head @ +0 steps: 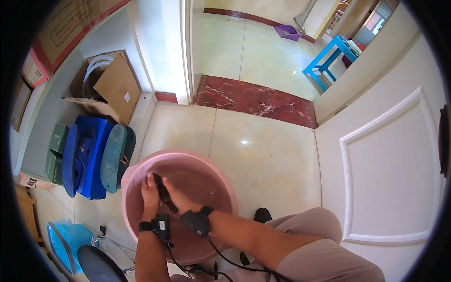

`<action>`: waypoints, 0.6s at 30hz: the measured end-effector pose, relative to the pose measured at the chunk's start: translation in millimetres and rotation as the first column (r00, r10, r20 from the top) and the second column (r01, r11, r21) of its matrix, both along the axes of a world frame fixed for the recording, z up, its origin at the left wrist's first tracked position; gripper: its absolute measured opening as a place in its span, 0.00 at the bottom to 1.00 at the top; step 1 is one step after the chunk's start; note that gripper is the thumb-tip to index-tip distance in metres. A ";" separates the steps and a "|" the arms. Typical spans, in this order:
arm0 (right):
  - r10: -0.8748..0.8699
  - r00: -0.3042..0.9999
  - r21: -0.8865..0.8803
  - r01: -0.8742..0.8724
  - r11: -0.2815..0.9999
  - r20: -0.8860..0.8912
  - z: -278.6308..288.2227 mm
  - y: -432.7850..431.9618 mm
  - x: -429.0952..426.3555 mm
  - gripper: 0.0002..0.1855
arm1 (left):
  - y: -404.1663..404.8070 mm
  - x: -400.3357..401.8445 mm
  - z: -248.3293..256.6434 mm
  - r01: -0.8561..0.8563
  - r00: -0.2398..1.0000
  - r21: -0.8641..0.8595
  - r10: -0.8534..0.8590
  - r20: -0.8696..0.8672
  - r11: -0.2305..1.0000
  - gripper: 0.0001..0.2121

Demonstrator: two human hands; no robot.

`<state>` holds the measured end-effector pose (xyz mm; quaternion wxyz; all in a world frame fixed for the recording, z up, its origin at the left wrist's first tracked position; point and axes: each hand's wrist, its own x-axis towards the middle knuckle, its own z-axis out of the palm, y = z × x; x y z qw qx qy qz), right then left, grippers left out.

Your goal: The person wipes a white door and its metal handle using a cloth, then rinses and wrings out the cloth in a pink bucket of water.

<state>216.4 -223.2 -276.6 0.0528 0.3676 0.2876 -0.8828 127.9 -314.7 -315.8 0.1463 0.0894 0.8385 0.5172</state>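
A round pink plastic basin (230, 190) stands on the floor before me, with what looks like water in it. Both of my hands reach down inside, towards its left part. Between them is a dark, elongated item (162, 190), tilted; my fingers hide much of it, so I cannot tell exactly what it is. My left hand (150, 194) grips its left side, thumb against its upper part. Along the right side lies my right hand (177, 195), also gripping it. Each wrist wears a black strapped device with a cable.
Left of the basin are teal slippers (113, 158), blue slippers (72, 160) and an open cardboard box (118, 84) with hoses. A blue-lined bin (65, 243) and a black round seat (98, 262) sit lower left. A white door (391, 176) borders the right; beyond the red marble threshold (253, 100) stands a blue stool (322, 61).
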 end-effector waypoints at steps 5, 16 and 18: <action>0.068 0.983 0.486 -0.145 0.862 0.172 -93.5 23.6 4.4 0.17 | -19.4 8.5 -30.3 0.226 0.967 -0.483 -0.257 0.002 0.846 0.23; 0.059 0.957 0.496 -0.199 0.845 0.284 -184.0 7.0 47.9 0.24 | -3.7 53.2 -24.2 0.644 0.669 -0.072 -0.515 0.537 0.762 0.20; 0.099 0.985 0.264 -0.134 0.955 0.143 -193.2 18.6 37.4 0.24 | 11.9 55.0 9.0 0.645 0.750 -0.170 -0.574 0.329 0.745 0.19</action>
